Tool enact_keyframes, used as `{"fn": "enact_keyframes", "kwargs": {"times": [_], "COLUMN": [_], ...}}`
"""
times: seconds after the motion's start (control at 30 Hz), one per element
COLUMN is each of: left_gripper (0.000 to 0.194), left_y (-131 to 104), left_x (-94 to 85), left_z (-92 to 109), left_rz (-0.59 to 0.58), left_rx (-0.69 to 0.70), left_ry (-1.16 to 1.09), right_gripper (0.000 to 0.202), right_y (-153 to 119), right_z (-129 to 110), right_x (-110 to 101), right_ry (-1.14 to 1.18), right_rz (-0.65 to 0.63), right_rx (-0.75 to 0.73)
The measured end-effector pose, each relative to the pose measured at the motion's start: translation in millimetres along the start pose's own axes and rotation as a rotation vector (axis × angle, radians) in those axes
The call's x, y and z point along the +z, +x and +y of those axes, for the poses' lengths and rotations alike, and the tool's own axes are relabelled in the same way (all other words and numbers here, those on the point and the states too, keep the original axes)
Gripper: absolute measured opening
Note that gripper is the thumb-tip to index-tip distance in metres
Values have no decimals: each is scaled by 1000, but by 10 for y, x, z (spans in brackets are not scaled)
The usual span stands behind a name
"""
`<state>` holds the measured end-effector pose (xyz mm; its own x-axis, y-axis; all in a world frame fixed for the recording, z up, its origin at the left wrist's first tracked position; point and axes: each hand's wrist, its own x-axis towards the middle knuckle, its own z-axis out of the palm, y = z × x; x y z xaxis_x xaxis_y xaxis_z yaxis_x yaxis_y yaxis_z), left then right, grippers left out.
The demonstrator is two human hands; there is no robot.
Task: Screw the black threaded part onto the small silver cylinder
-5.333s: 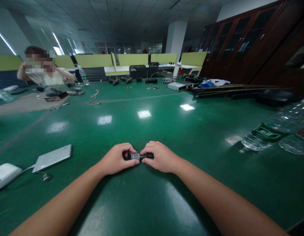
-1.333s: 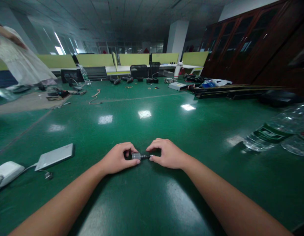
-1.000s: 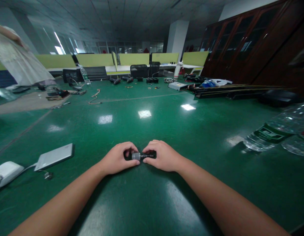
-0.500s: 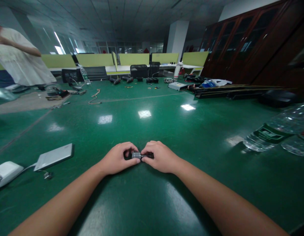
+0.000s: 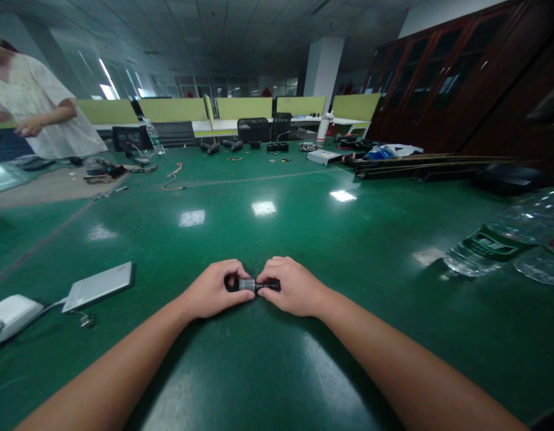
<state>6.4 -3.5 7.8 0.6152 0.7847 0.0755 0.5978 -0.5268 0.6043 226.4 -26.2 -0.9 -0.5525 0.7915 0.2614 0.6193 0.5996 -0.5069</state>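
Observation:
Between my two hands, just above or on the green table (image 5: 277, 233), lies a small silver-grey cylinder (image 5: 246, 285) with a black left end. A thin dark ridged shaft (image 5: 264, 286) runs from it to the right. My left hand (image 5: 218, 290) has its thumb and fingers curled round the cylinder. My right hand (image 5: 295, 288) pinches the dark shaft between thumb and fingers. Both pieces meet in line between the fingertips, and I cannot make out whether they are one part. The fingers hide some of their length.
To the left are a flat silver box (image 5: 97, 287) with a cable and a white device (image 5: 12, 317). A clear bottle (image 5: 487, 248) lies at the right. Dark strips (image 5: 393, 166), tools and a cord (image 5: 172, 179) lie farther back. Another person (image 5: 43, 108) stands far left.
My hands have hardly moved and keep their grip on the small part. The person at far left has turned, with hands now showing in front of the body.

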Motion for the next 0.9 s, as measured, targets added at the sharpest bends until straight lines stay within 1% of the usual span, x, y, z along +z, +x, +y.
{"fn": "enact_keyframes", "kwargs": {"times": [0.43,0.9], "left_gripper": [24,26], "left_y": [2,-21], "left_x": [-5,-51], "left_z": [23,83], "left_rz": [-11,-4], "left_rx": [-9,-14], "left_ry": [13,25], "right_gripper": [12,12], "right_y": [-10,-32], "right_z": [38,0], "right_x": [-31,-102], "right_ry": [-10,-17], "right_rz": [-16,-35], "right_rx": [-23,15]}}
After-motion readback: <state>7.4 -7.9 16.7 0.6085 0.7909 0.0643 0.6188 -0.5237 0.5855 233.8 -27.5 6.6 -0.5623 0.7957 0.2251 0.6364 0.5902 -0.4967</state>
